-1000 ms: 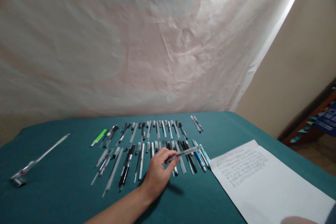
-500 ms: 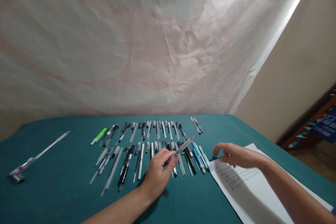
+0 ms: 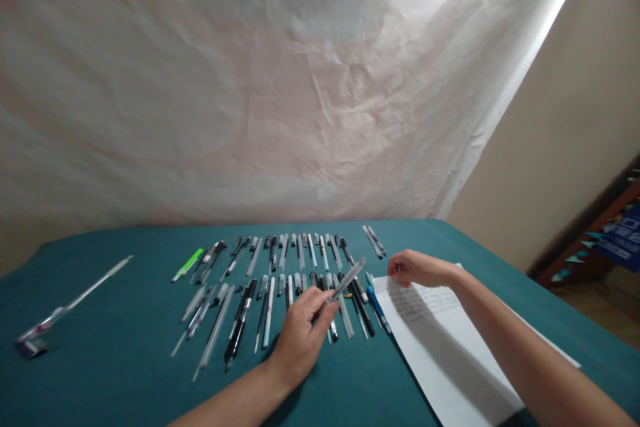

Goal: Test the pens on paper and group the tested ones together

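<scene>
My left hand (image 3: 304,330) is closed around a clear grey pen (image 3: 352,276), its end pointing up to the right above a row of pens. My right hand (image 3: 421,267) pinches the far left part of a white sheet of paper (image 3: 440,353) with lines of handwriting near its top. The sheet's left edge lies over part of a blue pen (image 3: 378,307) and hides most of the light teal pens beside it. Below the left hand's pen, several pens are partly covered by the fingers.
Two rows of pens, caps and refills spread across the green tablecloth (image 3: 125,360), with a bright green pen (image 3: 189,264) at the left. Two pens (image 3: 375,242) lie apart at the back. A long thin white stick (image 3: 85,290) lies far left. A pale cloth (image 3: 280,93) hangs behind.
My right hand has moved left and away from me, going from open fingers to a pinch. The paper has slid with it, onto the rightmost pens. My left hand stays nearly still with the pen.
</scene>
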A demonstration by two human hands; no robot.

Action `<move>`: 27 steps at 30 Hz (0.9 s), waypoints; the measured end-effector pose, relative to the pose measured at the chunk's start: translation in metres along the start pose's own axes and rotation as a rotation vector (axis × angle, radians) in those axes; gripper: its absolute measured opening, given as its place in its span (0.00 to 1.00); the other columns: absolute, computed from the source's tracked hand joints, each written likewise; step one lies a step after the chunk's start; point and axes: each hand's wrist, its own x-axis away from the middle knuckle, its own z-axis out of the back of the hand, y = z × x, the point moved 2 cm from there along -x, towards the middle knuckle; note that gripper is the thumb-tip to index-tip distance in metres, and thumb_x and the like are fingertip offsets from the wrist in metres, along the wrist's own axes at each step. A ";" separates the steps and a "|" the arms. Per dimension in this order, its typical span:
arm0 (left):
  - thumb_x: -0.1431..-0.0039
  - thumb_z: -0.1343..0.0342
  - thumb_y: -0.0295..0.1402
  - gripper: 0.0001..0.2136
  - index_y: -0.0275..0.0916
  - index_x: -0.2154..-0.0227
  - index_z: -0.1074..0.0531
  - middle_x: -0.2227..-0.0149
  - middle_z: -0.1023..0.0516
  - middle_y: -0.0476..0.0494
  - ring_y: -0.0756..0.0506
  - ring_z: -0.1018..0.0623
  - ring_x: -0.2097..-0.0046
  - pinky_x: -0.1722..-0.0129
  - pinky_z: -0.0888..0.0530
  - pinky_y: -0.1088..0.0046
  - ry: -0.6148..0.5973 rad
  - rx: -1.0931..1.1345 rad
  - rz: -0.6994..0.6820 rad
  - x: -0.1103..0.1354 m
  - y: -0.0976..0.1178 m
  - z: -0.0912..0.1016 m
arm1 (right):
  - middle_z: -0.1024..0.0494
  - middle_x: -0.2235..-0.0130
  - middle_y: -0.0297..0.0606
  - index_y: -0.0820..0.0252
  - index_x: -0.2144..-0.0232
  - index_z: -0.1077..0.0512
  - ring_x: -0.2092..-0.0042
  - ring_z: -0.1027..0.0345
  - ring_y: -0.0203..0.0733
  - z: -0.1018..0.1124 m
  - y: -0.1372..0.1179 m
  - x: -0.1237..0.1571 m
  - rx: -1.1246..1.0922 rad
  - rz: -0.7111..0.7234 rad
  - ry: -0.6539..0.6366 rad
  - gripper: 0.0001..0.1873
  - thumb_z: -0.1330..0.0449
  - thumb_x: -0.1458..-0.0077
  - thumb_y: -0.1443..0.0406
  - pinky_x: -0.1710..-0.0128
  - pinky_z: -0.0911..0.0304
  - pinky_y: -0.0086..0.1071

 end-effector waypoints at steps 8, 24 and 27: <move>0.39 0.55 0.38 0.15 0.37 0.57 0.30 0.70 0.29 0.47 0.49 0.30 0.68 0.69 0.34 0.76 0.025 0.081 0.092 0.001 -0.001 -0.001 | 0.27 0.67 0.40 0.63 0.61 0.33 0.70 0.35 0.36 -0.010 -0.053 0.009 0.268 0.167 0.561 0.11 0.50 0.47 0.68 0.69 0.41 0.28; 0.42 0.51 0.35 0.22 0.46 0.44 0.45 0.57 0.30 0.43 0.47 0.29 0.59 0.57 0.32 0.70 -0.296 0.238 -0.056 0.018 0.018 -0.015 | 0.26 0.63 0.42 0.60 0.53 0.37 0.63 0.31 0.40 -0.069 -0.092 0.027 0.354 0.333 0.564 0.17 0.52 0.46 0.72 0.66 0.37 0.30; 0.42 0.51 0.34 0.21 0.45 0.45 0.43 0.58 0.30 0.43 0.47 0.29 0.60 0.56 0.33 0.69 -0.365 0.205 -0.141 0.018 0.020 -0.016 | 0.26 0.64 0.40 0.59 0.52 0.38 0.65 0.31 0.38 -0.074 -0.088 0.026 0.348 0.325 0.509 0.19 0.51 0.46 0.72 0.68 0.39 0.27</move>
